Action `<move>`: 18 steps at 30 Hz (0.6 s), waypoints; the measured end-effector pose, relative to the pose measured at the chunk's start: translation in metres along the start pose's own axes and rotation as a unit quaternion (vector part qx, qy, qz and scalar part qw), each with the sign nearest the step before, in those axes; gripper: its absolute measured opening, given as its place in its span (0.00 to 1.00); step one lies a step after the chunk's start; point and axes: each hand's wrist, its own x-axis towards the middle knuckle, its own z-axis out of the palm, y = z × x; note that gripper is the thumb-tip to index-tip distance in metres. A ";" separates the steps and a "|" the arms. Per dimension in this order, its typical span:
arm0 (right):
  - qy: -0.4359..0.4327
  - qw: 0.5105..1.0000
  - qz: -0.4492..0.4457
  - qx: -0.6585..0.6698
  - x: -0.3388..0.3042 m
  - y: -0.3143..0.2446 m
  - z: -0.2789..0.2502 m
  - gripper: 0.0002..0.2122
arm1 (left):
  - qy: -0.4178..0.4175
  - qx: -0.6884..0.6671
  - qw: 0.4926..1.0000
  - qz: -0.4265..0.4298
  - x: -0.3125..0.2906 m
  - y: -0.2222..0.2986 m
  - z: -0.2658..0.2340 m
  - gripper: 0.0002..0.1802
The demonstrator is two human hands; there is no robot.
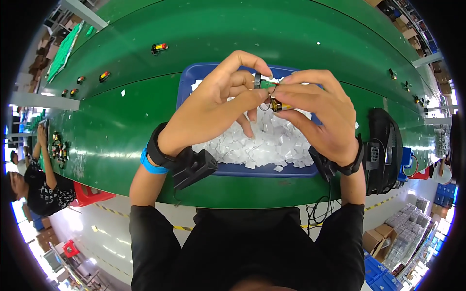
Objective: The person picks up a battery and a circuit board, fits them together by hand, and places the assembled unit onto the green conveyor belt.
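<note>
Above a blue tray full of small white square pieces, both hands meet at a small wired assembly. My left hand pinches its thin wires near a black round part with a green piece beside it. A few of its fingers hang loose below. My right hand grips a yellow-and-black cylinder, apparently a battery, between thumb and fingers. Thin dark and red wires run between the battery and the round part. Fingertips hide much of the joint. Each wrist carries a strapped black device.
Similar small assemblies lie scattered on the green table, several at far left and far right. A black bag stands right of the tray, with loose cables hanging nearby. A co-worker sits at the left edge.
</note>
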 end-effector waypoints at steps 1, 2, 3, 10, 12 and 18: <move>0.000 1.000 0.000 0.000 0.000 0.000 0.001 0.16 | 0.012 0.002 1.000 0.015 -0.001 -0.002 0.002 0.17; 0.015 1.000 -0.004 -0.011 0.000 -0.001 0.002 0.16 | 0.025 0.004 0.999 0.031 -0.002 -0.003 0.005 0.18; 0.029 0.999 -0.009 -0.023 0.000 -0.002 0.003 0.16 | 0.038 0.006 0.998 0.047 -0.002 -0.004 0.006 0.20; 0.061 0.996 -0.015 -0.057 -0.003 -0.001 0.008 0.15 | 0.021 0.140 0.988 0.056 -0.005 -0.001 0.005 0.19; 0.069 0.996 -0.014 -0.052 -0.002 -0.001 0.008 0.15 | 0.026 0.166 0.984 0.060 -0.005 0.000 0.005 0.19; 0.078 0.994 -0.032 -0.075 -0.001 0.000 0.005 0.15 | 0.009 0.147 0.984 0.105 -0.005 -0.004 0.005 0.18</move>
